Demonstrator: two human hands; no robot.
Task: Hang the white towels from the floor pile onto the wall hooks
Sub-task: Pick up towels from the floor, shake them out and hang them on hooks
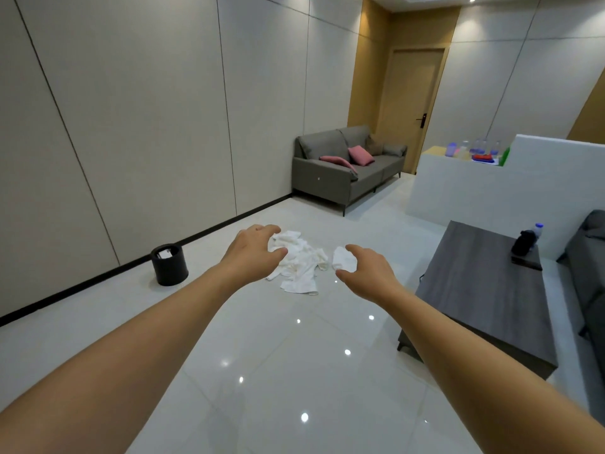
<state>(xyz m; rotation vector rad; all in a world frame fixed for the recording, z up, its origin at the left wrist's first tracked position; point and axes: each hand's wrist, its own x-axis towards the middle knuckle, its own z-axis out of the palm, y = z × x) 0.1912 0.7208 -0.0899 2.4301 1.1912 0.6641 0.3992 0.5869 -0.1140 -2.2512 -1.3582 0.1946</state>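
The left hand [253, 253], fingers loosely spread and holding nothing, overlaps the near-left edge of the crumpled white cloth towel pile [299, 262] on the glossy tiled floor [294, 371]. The pile's long axis runs from far-left to near-right. Right of it, the right hand [368, 273] reaches out empty, fingers relaxed, and looks slightly farther from the heap. No wall hooks show.

We see the glossy white tiled floor [294, 371] carrying a crumpled pile of white towels [302, 262] mid-floor, a black bin [169, 264] by its left wall edge, and a dark low table [484, 290] toward its right edge.
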